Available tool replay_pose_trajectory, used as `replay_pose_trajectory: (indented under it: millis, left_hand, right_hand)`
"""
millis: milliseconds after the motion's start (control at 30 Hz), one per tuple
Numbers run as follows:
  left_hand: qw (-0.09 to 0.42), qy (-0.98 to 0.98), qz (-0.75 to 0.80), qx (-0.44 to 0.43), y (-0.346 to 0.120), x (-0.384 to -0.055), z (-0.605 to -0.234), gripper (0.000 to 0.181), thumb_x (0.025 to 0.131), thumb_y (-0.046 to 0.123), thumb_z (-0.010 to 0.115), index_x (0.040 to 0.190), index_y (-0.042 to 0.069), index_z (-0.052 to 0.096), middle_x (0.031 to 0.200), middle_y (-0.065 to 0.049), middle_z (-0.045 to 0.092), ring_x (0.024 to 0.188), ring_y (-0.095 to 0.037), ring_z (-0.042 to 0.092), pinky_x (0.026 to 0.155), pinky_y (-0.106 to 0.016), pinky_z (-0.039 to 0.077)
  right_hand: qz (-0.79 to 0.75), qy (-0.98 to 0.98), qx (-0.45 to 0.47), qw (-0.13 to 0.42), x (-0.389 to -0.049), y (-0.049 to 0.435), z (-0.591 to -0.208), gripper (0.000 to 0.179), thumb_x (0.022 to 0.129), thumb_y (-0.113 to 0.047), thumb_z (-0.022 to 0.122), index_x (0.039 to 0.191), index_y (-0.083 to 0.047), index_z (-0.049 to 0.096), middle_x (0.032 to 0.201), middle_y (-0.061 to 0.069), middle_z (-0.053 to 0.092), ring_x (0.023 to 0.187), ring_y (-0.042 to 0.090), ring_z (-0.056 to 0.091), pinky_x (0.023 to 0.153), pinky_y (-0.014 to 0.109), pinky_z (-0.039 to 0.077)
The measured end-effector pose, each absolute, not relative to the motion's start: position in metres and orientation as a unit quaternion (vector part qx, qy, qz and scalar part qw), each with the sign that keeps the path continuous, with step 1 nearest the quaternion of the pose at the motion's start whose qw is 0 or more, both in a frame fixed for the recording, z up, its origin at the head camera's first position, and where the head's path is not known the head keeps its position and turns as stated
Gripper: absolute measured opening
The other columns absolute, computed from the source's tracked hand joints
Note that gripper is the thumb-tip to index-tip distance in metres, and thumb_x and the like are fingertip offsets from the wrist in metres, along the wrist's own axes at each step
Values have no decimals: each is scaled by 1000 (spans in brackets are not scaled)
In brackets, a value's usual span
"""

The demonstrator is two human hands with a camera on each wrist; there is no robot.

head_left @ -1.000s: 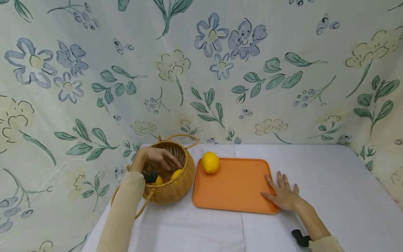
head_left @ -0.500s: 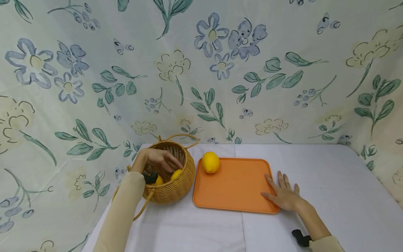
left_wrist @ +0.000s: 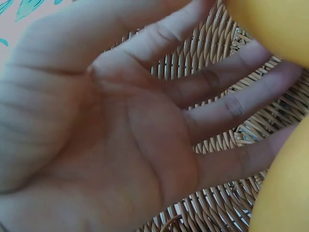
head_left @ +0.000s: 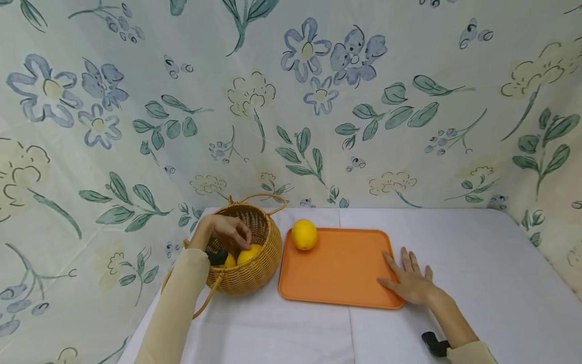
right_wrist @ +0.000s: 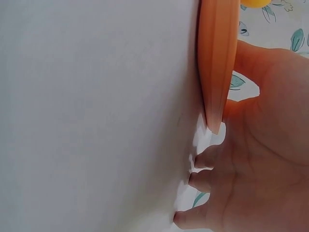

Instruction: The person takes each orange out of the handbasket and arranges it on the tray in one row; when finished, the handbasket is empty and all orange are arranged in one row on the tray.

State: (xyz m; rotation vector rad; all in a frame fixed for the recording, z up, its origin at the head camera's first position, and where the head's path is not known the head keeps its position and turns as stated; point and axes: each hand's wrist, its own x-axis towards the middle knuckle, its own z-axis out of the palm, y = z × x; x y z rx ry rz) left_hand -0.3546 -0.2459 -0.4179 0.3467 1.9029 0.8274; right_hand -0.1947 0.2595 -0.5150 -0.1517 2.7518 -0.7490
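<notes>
My left hand point(head_left: 231, 231) reaches down into a wicker basket point(head_left: 245, 280). Its fingers curl to a yellow lemon point(head_left: 248, 254) inside; in the left wrist view the fingertips pass behind that lemon point(left_wrist: 280, 29). A second lemon point(head_left: 230, 261) lies beside it, partly covered by the wrist camera. Another lemon point(head_left: 304, 234) sits on the far left corner of an orange tray point(head_left: 336, 268). My right hand point(head_left: 411, 283) lies spread at the tray's right edge, thumb and a finger on the rim, the other fingertips on the cloth in the right wrist view.
White cloth point(head_left: 282, 328) covers the table, and a floral curtain point(head_left: 345, 151) hangs behind it. The basket's looped handles point(head_left: 209, 299) stick out at the front and back. The basket stands close to the tray's left edge.
The fingers of my left hand have drawn in and curled at the lemon in the basket, which shows more now. My right hand, the tray and the lemon on it stay put.
</notes>
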Motion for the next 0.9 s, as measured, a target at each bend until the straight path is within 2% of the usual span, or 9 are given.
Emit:
replay_pose_trajectory:
  millis: [133,267,533,700,900]
  left_hand:
    - [480,796,329,166,-247,-356,-420,10,94,13,75,99,8,68,96,-2,65,90,-16,59,85,-34,60]
    - [480,789,338,181,-246,-357,-420,17,94,10,75,108,6,66,101,-4,64,92,-17,60,85,-33,59]
    - [510,761,366,163,-244,-355,-419,33,95,5,73,127,7,64,126,-14,66,104,-21,67,86,-38,62]
    - [518,761,360,153,-245,-354,-418,41,96,4,71,136,10,66,141,-11,64,107,-23,70,89,-40,63]
    - [541,750,351,144,-242,-354,-416,42,99,0,65,140,9,66,139,-11,67,103,-21,73,91,-39,63]
  right_hand:
    - [-239,959,-49,146,-193,257,-509,92,100,-57,58,164,-4,19,163,42,-11,149,64,-11,108,87,-12]
    - [-238,959,-49,144,-194,257,-509,91,100,-57,58,164,-4,19,163,42,-11,149,64,-11,108,87,-12]
    - [-242,958,-49,146,-194,257,-510,92,100,-58,58,164,-4,19,163,42,-12,149,64,-12,108,87,-13]
    - [-242,958,-50,146,-194,257,-511,92,100,-58,58,164,-4,19,163,42,-12,149,64,-12,108,87,-13]
    - [-248,957,-49,144,-195,258,-514,93,100,-58,58,164,-4,19,163,42,-13,149,64,-13,107,86,-15]
